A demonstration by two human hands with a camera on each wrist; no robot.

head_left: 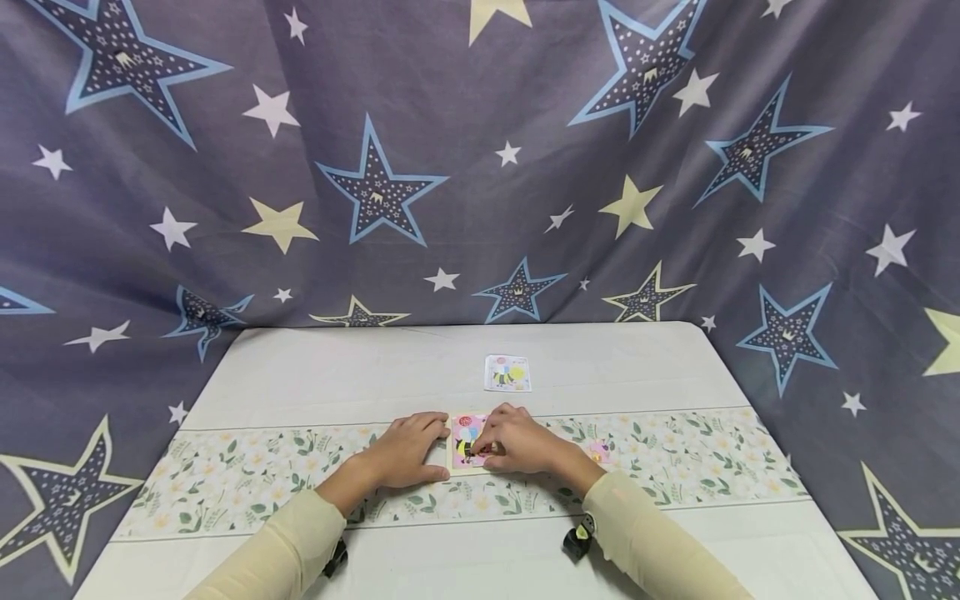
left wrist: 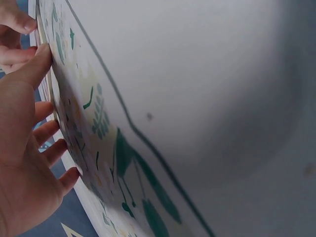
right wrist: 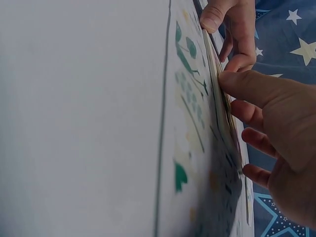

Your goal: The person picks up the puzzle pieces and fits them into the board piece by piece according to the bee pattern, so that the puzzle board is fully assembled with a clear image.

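A small square bee puzzle [head_left: 467, 427] in a pale wooden frame lies on the flowered strip of the tablecloth. My left hand [head_left: 407, 450] rests at the frame's left side, thumb near its front corner and fingers towards the back. On the right half of the picture, the fingertips of my right hand [head_left: 517, 442] touch the surface and cover part of it. In the right wrist view, the fingers of my right hand [right wrist: 291, 133] are spread and slightly bent along the board. Whether any piece lies under them is hidden.
Behind the puzzle lies a white card [head_left: 507, 373] with a similar bee picture. A loose pink puzzle piece [head_left: 599, 452] sits right of my right wrist. A star-patterned curtain [head_left: 480, 167] hangs beyond the white table [head_left: 337, 367].
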